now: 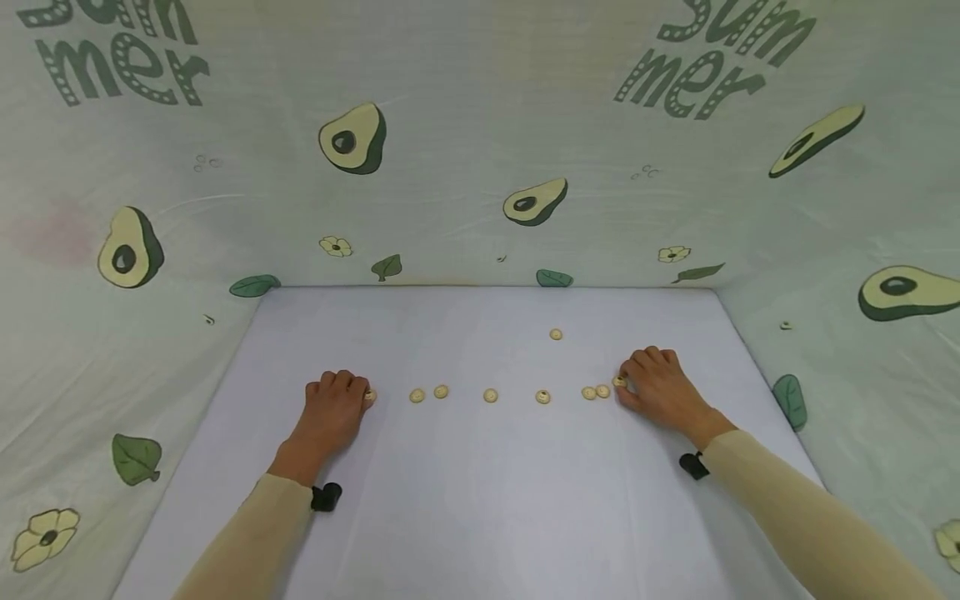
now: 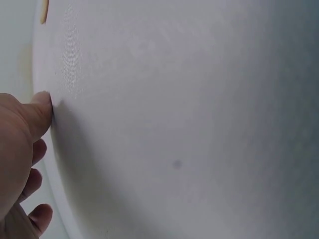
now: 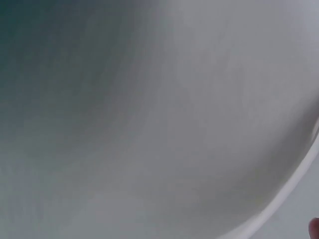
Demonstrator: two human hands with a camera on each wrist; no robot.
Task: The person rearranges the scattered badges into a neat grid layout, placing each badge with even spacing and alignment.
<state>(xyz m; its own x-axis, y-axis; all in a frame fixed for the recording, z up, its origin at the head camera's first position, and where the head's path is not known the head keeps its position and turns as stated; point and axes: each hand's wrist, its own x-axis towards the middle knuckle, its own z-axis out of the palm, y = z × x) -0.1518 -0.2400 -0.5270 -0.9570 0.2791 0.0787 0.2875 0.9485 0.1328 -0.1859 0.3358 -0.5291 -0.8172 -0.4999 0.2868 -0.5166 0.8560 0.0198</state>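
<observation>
Work on a loose row of pale discs across a white tabletop (image 1: pixel 480 517) looks well along, though apparently unfinished. At far left, the person's left hand (image 1: pixel 330 414) seems to pinch an end disc (image 1: pixel 370 397) between thumb and forefinger, the other fingers bent; whether the disc is lifted cannot be told. Next lie a second disc (image 1: pixel 417 395) and a third disc (image 1: pixel 441 391), near each other but apart, then a fourth disc (image 1: pixel 491 395) on its own. A fifth disc (image 1: pixel 543 397) follows at a similar gap, with a stray disc (image 1: pixel 556 334) lying behind the line. Farther right, a sixth disc (image 1: pixel 588 392) and a seventh disc (image 1: pixel 603 391) sit so close that they may touch. Just beside them, the right hand (image 1: pixel 663 392) pinches an eighth disc (image 1: pixel 619 381) between thumb and forefinger, the remaining fingers bent together. Six discs between the hands appear set down, unevenly spaced; the two in the fingers and the stray seem left to settle.
</observation>
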